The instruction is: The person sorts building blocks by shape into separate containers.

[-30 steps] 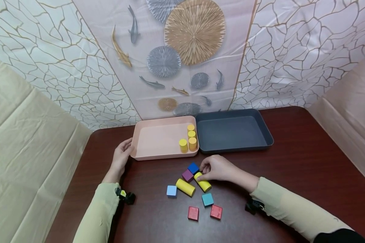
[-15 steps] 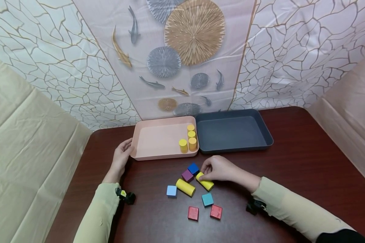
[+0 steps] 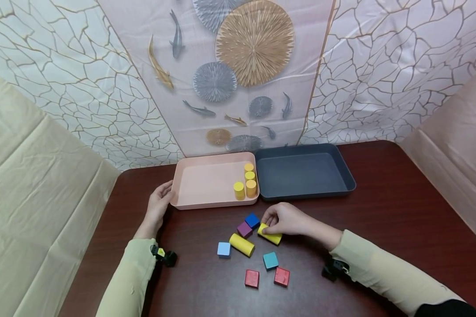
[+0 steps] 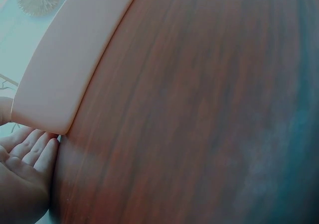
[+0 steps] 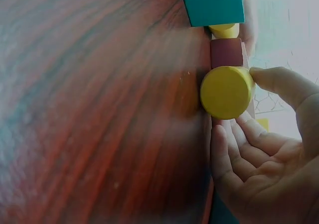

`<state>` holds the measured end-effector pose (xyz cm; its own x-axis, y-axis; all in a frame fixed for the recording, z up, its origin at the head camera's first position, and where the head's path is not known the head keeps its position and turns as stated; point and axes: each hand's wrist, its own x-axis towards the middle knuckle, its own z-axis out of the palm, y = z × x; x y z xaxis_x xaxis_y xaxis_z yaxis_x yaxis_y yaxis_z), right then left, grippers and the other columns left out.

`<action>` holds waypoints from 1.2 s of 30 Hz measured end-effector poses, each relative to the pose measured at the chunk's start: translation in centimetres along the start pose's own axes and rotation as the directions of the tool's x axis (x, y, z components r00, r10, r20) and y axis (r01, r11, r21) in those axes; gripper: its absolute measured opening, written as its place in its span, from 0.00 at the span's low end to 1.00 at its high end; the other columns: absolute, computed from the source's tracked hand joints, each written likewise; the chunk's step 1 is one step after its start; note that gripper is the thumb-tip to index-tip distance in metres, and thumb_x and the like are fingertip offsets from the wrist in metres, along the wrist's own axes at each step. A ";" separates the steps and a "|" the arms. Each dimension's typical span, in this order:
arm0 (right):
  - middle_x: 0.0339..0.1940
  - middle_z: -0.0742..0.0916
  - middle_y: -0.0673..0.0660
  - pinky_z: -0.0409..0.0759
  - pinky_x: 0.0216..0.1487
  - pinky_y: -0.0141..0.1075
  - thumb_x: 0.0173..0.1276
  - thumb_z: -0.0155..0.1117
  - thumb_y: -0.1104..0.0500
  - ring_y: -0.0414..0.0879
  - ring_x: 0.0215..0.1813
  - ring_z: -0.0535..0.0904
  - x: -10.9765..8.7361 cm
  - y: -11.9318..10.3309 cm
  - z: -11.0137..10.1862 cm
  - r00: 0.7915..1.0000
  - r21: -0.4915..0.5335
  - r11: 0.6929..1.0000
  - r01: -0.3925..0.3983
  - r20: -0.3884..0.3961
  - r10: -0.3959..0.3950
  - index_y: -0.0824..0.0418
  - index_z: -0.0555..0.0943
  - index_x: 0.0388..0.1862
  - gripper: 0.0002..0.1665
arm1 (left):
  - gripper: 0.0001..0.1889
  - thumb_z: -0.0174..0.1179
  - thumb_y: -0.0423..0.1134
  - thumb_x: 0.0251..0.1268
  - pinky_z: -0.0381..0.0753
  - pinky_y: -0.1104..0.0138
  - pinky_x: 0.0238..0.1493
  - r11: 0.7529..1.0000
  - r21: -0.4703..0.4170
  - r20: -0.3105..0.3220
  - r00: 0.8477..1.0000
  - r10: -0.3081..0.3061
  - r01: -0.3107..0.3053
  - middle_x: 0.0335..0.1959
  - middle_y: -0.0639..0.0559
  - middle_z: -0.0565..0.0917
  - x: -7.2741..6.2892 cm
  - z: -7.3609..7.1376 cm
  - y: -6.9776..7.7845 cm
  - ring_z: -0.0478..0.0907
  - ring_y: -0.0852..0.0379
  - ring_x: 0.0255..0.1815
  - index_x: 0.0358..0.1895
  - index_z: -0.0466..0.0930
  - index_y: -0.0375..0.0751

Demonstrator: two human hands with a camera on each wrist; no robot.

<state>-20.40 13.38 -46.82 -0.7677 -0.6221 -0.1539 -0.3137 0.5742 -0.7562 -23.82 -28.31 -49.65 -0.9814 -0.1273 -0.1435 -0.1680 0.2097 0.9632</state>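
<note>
My right hand pinches a yellow cylinder block lying on its side, thumb on one side and fingertips on the other. Its round end faces the camera in the right wrist view. Close by are a blue cube, a purple cube and a second yellow cylinder, also lying down. At the pink tray's left end, my left hand holds the rim, with the thumb over the edge and fingers along the outer wall. Several yellow cylinders stand upright along that tray's right side.
A dark grey tray adjoins the pink one on the right. Nearer the front lie a light blue cube, a teal cube and two red blocks on the brown table. Patterned cloth hangs behind.
The yellow cylinder under my right hand has shifted slightly right, away from the second yellow cylinder, and turned a little. My left hand has stayed at the pink tray.
</note>
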 end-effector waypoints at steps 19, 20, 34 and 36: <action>0.38 0.92 0.54 0.85 0.43 0.27 0.67 0.76 0.61 0.37 0.40 0.85 -0.1 -1.1 -1.7 0.999 0.030 0.998 0.049 -0.026 -0.048 0.64 0.90 0.47 0.12 | 0.28 0.48 0.38 0.87 0.71 0.84 0.56 1.000 0.007 0.015 1.000 -0.002 0.002 0.83 0.35 0.65 0.0 0.0 -0.2 0.65 0.43 0.82 0.84 0.59 0.36; 0.39 0.92 0.54 0.85 0.43 0.27 0.67 0.75 0.61 0.37 0.40 0.84 -0.1 -1.2 -1.8 0.998 0.027 0.998 0.049 -0.027 -0.048 0.64 0.90 0.47 0.12 | 0.29 0.48 0.38 0.87 0.71 0.84 0.56 1.000 0.006 0.015 1.000 -0.003 0.002 0.83 0.35 0.65 0.0 0.0 -0.2 0.65 0.43 0.82 0.84 0.59 0.36; 0.41 0.92 0.55 0.87 0.45 0.30 0.67 0.75 0.62 0.40 0.42 0.86 0.6 -2.5 -3.3 0.994 -0.009 0.998 0.068 -0.081 -0.069 0.64 0.89 0.50 0.13 | 0.28 0.47 0.37 0.87 0.72 0.85 0.55 1.000 0.010 0.015 1.000 0.001 -0.001 0.83 0.34 0.65 -0.1 -0.1 -0.1 0.66 0.42 0.82 0.84 0.58 0.36; 0.43 0.92 0.57 0.88 0.46 0.31 0.67 0.75 0.62 0.41 0.42 0.87 0.8 -2.7 -3.5 0.992 -0.016 0.997 0.081 -0.091 -0.082 0.65 0.89 0.50 0.14 | 0.28 0.47 0.38 0.87 0.72 0.83 0.57 1.000 0.013 0.016 1.000 0.003 -0.003 0.83 0.34 0.65 -0.1 -0.1 0.1 0.66 0.42 0.82 0.84 0.58 0.36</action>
<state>-22.08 13.19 -42.65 -0.7869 -0.6163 -0.0324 -0.3839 0.5301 -0.7561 -23.72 -28.40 -49.55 -0.9833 -0.1111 -0.1443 -0.1661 0.2225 0.9607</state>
